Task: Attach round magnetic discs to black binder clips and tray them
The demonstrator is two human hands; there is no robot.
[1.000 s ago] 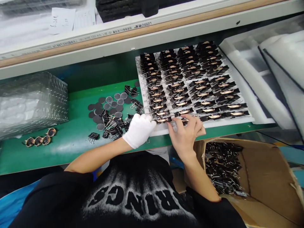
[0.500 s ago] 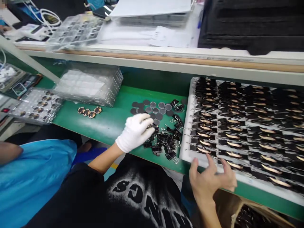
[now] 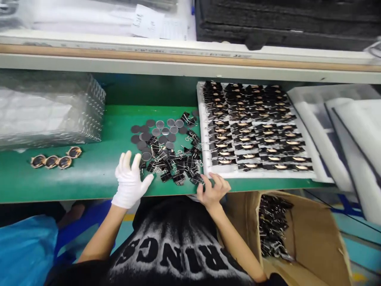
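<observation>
In the head view, my left hand, in a white glove, rests on the green bench at the left side of a pile of black binder clips. Its fingers are spread and hold nothing visible. My bare right hand is at the bench's front edge, fingers bent and apart, close to the pile's rightmost clip and the near left corner of a white tray. Rows of black binder clips clamped on small gold-edged pieces fill that tray. Behind the pile lie dark and clear-looking round discs.
Several gold-rimmed round pieces lie at left, before stacked clear plastic trays. A shelf edge crosses above the bench. Foam-like sheets stand at right. Below is a cardboard box of binder clips. A blue-clothed person sits left.
The view has swung to the right. My left hand has drawn back leftward from the clips and spread its fingers. My right hand has moved left, from the tray's front to its corner.
</observation>
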